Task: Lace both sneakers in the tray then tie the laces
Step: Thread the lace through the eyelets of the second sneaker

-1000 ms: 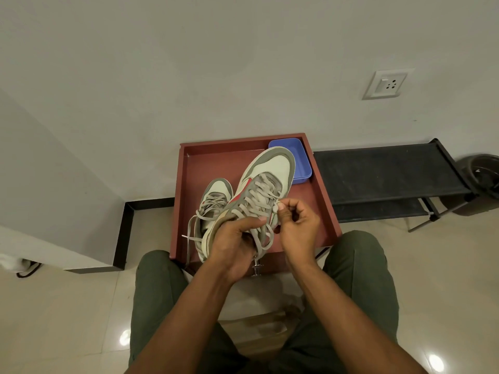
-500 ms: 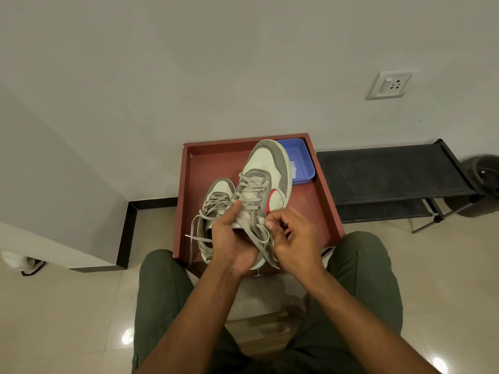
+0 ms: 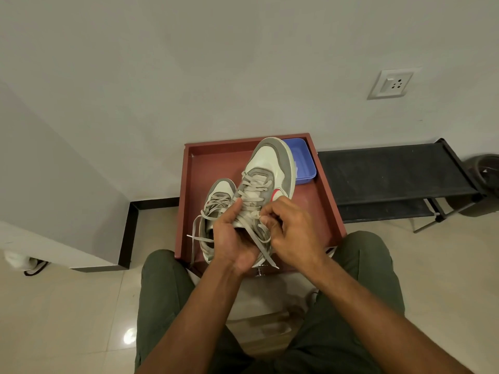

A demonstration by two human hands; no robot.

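- Left hand (image 3: pixel 232 238) has its grip round the raised sneaker (image 3: pixel 266 182) at the heel, thumb up along the tongue.
- Right hand (image 3: pixel 290 233) pinches what looks like a lace (image 3: pixel 263 245) near the top eyelets.
- Second sneaker (image 3: pixel 216 203) lies in the red-brown tray (image 3: pixel 328 195), mid-frame, left of the raised one.
- Blue tub (image 3: pixel 303 164) sits in the tray's upper right corner; black rack (image 3: pixel 391 171) to the right, on the tiled floor by the wall.

light: dim, soft, warm | glare: floor tiles (image 3: pixel 130 336) | edges: wide-angle bending | focus: mostly sharp
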